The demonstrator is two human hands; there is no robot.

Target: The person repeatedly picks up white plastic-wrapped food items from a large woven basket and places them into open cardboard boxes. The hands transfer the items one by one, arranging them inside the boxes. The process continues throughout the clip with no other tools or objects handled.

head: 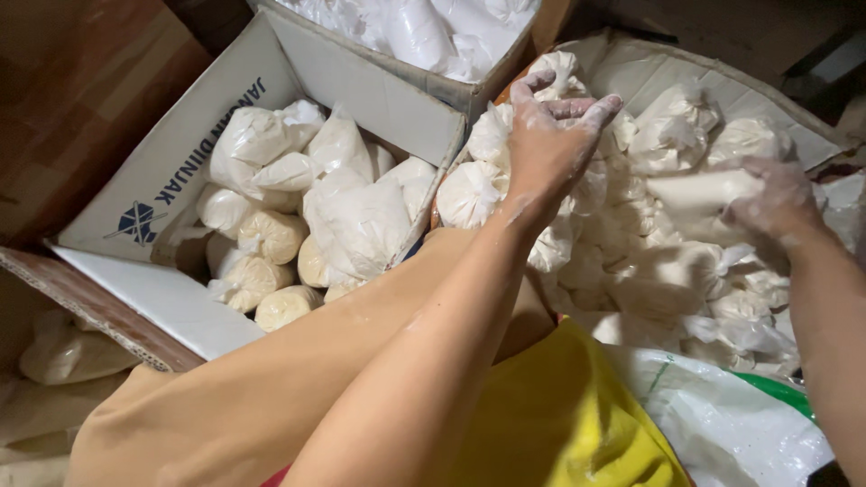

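Observation:
My left hand (550,135), dusted with white powder, reaches over a heap of small tied plastic bags of white filling (631,252). Its fingers close around the knotted top of one small bag (561,68). My right hand (771,198) is blurred at the right of the heap and grips a longer white bag (695,191). The heap lies in a wide, shallow cardboard tray (722,77).
An open cardboard box (171,162) on the left holds more filled bags (298,207), some white and some cream. Another box of white bags (424,36) stands behind it. A yellow cloth (568,415) and a white sack (722,424) lie near me.

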